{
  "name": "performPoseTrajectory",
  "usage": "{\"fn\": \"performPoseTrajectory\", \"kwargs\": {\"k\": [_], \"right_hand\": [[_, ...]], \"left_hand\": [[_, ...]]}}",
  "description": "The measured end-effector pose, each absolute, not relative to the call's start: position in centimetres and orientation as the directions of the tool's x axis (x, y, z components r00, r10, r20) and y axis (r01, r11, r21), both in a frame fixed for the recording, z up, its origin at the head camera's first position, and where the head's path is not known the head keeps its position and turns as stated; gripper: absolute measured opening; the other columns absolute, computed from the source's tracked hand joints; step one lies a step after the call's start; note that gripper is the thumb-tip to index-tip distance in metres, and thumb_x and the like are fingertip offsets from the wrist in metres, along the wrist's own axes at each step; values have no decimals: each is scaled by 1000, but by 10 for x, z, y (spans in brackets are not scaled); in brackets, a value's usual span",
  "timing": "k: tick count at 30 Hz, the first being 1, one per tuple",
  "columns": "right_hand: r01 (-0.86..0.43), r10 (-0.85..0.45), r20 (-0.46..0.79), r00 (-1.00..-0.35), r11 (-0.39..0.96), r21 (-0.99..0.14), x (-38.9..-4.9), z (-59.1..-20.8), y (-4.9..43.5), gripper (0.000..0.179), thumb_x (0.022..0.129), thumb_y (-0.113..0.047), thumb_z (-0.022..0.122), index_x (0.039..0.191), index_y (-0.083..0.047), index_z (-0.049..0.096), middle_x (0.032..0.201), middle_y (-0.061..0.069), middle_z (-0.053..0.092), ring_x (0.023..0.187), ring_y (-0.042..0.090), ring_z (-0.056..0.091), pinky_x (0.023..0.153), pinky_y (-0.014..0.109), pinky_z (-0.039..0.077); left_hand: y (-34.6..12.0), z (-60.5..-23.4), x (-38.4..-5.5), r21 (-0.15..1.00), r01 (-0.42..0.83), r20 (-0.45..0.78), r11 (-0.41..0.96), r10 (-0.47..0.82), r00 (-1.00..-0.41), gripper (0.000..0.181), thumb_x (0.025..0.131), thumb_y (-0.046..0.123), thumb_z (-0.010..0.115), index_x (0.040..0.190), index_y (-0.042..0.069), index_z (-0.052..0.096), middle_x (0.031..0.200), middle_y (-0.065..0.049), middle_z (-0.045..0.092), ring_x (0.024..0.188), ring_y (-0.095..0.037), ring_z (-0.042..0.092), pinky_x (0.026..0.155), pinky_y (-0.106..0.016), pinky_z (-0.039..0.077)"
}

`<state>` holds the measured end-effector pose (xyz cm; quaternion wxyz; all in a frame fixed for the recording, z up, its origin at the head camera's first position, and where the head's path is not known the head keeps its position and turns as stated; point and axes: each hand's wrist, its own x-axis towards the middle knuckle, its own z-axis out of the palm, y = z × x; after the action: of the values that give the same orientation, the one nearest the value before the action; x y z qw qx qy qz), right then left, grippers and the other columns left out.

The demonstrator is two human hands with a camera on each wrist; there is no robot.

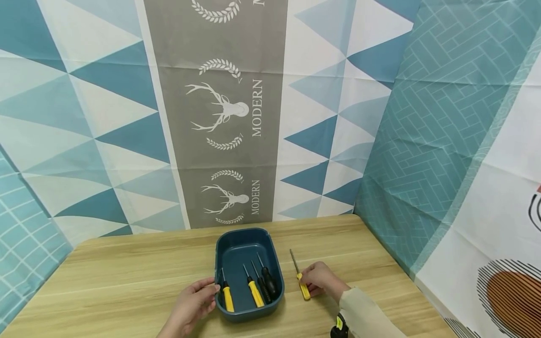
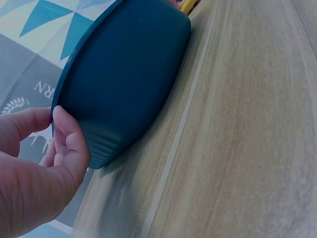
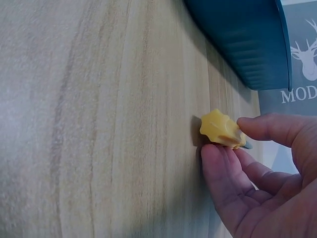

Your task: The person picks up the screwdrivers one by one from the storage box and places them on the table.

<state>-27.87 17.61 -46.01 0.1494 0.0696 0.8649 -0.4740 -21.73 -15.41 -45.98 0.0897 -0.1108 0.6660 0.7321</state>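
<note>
My left hand (image 1: 195,300) pinches the left rim of a dark blue tray (image 1: 245,236) with rounded corners. In the left wrist view, thumb and fingers of that hand (image 2: 47,163) hold the edge of the tray (image 2: 124,64). To the right of the tray, my right hand (image 1: 319,278) grips a yellow-handled screwdriver (image 1: 305,291), its shaft pointing towards the wall. The right wrist view has the ribbed yellow handle of the screwdriver (image 3: 215,128) between thumb and fingers, close over the table. Inside the tray are two yellow-and-black screwdrivers (image 1: 255,293) and two black screwdrivers (image 1: 269,281).
The wood-grain table (image 1: 139,281) backs onto a patterned cloth wall (image 1: 228,141). A second cloth wall (image 1: 422,188) rises along the right edge. Near the front, beside the right sleeve, shows a small black-and-yellow object (image 1: 339,327).
</note>
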Motion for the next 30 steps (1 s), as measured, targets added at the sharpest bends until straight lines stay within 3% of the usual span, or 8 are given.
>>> {"fn": "performPoseTrajectory", "kwargs": {"k": [30], "right_hand": [[250,-5,-303,-953,553,-794,-277,-460,181,25,83,-13,63,102,3,64,76,6,59,62,15,58,54,27,52]], "left_hand": [[-153,-460,-217,956,-279,-282,-92,-24,-959,55,86,15,64,130,-9,43,89,-5,61,74,-13,60,64,-24,52]]}}
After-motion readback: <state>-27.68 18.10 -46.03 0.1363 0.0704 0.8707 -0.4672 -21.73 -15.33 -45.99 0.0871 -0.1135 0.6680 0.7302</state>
